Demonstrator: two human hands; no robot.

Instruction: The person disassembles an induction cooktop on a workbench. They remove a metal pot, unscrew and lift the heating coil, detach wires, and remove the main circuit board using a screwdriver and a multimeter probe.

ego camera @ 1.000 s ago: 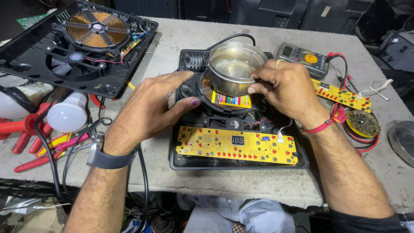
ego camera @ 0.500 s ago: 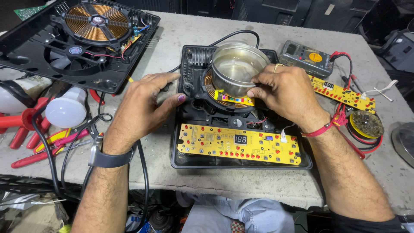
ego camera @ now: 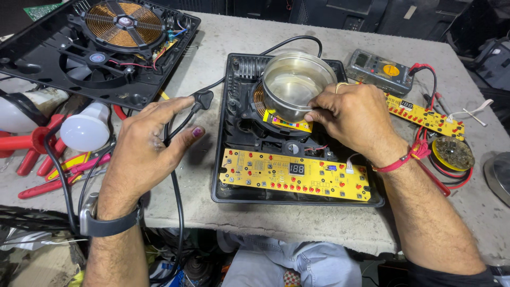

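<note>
Steel, round and shiny, the small pot (ego camera: 298, 85) sits on the opened black cooktop's coil (ego camera: 258, 101) — the right hand (ego camera: 355, 117) pinches its rim. The left hand (ego camera: 146, 146) rests loosely open on the grey bench (ego camera: 223, 42), holding nothing, beside the black power cord (ego camera: 175, 202).

Small dark lit display (ego camera: 297, 168) centred on yellow control board (ego camera: 295, 174). Second like display (ego camera: 407, 104) on far yellow board (ego camera: 425, 114). Grey multimeter screen (ego camera: 365, 59), rectangular, at counter's far side.
</note>
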